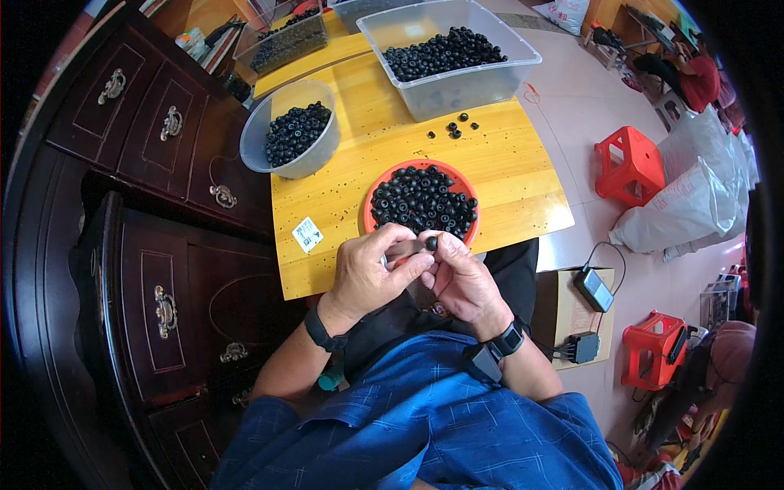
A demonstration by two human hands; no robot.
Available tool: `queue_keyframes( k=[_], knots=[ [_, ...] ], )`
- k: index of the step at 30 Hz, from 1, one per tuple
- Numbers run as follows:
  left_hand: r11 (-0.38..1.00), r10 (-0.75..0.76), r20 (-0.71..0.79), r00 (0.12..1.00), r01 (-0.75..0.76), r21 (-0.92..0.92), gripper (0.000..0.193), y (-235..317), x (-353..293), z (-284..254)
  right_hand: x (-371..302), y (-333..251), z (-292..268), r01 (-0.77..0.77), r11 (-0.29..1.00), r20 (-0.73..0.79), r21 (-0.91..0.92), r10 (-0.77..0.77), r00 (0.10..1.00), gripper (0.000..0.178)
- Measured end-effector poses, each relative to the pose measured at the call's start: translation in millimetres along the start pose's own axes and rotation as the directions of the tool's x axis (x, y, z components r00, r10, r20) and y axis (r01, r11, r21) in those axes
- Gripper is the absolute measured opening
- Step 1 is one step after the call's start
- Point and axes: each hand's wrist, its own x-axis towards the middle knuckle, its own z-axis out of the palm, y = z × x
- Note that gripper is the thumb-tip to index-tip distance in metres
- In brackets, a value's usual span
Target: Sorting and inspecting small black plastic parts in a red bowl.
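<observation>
Between the thumb and fingertips of my right hand (pixel 465 282) is a small black round part (pixel 432 243), like a bead with a hole. My left hand (pixel 371 269) is closed around a small blade-like tool (pixel 416 247), of which a thin grey piece and a bit of red show. The tool's tip is close beside the black part; whether they touch I cannot tell. Both hands are over the near rim of a round orange-red bowl (pixel 477 204), which is full of similar black parts (pixel 420 200).
On the yellow wooden table (pixel 359 196) stand a round clear tub (pixel 318 163) and a large clear bin (pixel 457 94), both holding black parts. Several loose parts (pixel 455 129) and crumbs lie about. Dark drawers (pixel 163 245) rise at left; red stools (pixel 629 167) and white sacks (pixel 694 204) stand right.
</observation>
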Motion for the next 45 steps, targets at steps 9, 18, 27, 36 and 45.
queue_keyframes(
  k=[9,18,27,36,45],
  knots=[
    [0.965,0.022,0.225,0.974,-0.08,0.249,0.045,-2,15,-11,3,-2,2,-0.039,0.999,0.012,-0.003,0.039,0.999,0.018],
    [0.944,0.074,0.238,0.968,-0.145,0.295,0.046,-5,17,-7,2,-5,5,-0.06,0.998,-0.011,-0.022,0.06,0.998,0.015],
    [0.893,0.141,0.261,0.955,-0.236,0.382,0.049,-13,12,-1,8,-1,-6,0.024,0.997,0.024,-0.069,-0.022,0.999,0.017],
    [0.931,0.175,0.159,0.972,-0.216,0.295,0.046,-7,18,-4,3,-2,1,-0.063,0.998,-0.023,0.008,0.063,0.998,0.016],
    [0.906,0.156,0.231,0.96,-0.232,0.353,0.048,-10,16,-5,3,1,-1,-0.063,0.998,-0.054,0.024,0.065,0.996,0.014]
  ],
)
